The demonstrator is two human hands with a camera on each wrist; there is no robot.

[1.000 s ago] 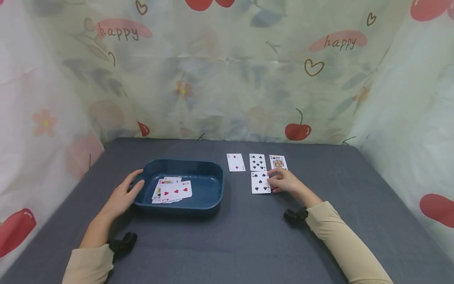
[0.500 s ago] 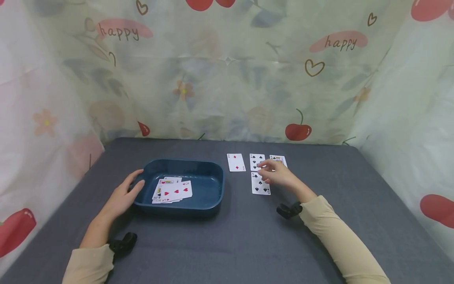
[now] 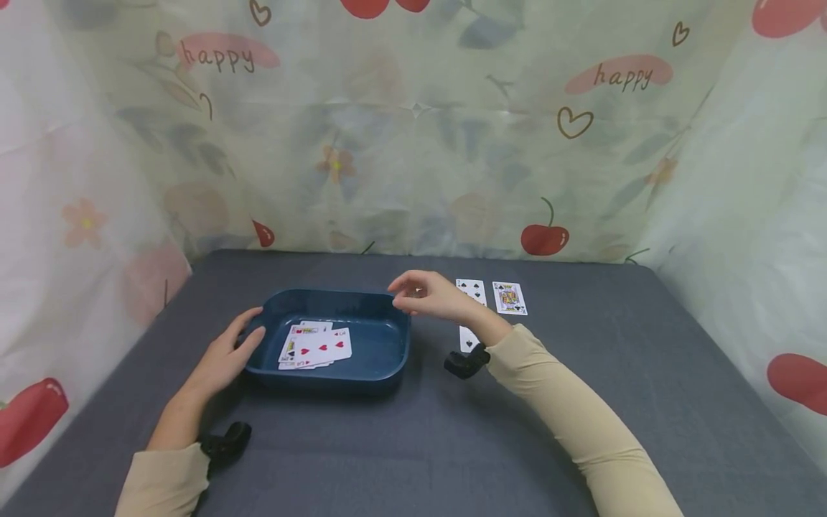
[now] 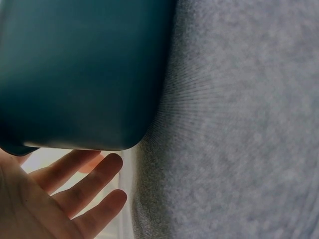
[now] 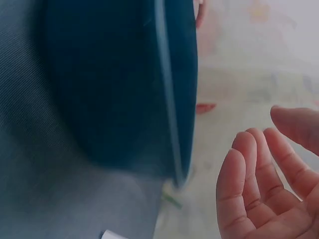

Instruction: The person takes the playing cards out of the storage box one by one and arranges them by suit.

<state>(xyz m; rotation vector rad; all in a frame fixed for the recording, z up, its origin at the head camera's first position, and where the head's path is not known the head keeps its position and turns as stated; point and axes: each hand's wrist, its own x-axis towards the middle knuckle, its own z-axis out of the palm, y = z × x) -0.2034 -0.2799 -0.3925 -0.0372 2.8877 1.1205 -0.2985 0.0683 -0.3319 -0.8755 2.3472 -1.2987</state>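
At the left end of a dark blue plastic bin (image 3: pixel 362 370), my left hand (image 3: pixel 220 359) rests against the rim; the left wrist view shows its fingers fairly straight beside the bin's wall. Inside the bin lie several playing cards, a three of hearts (image 3: pixel 323 348) on top. My right hand (image 3: pixel 433 296) hovers by the bin's upper right corner, fingers loosely bent and thumb apart, with nothing held. Beyond it lie a spades card (image 3: pixel 474 287) and a king (image 3: pixel 510 298). Another spades card (image 3: pixel 468 339) is partly covered by my wrist. The two of diamonds is hidden behind my right hand.
Dark grey cloth covers the table (image 3: pixel 362 459). A patterned curtain (image 3: pixel 413 179) stands behind it and along both sides. Black wrist cameras sit on both wrists, the right one (image 3: pixel 466 361) close over the cloth near the cards.
My right hand has moved left from the spades cards to beside the bin, uncovering the king and covering the two of diamonds. My left hand and the bin look unmoved.
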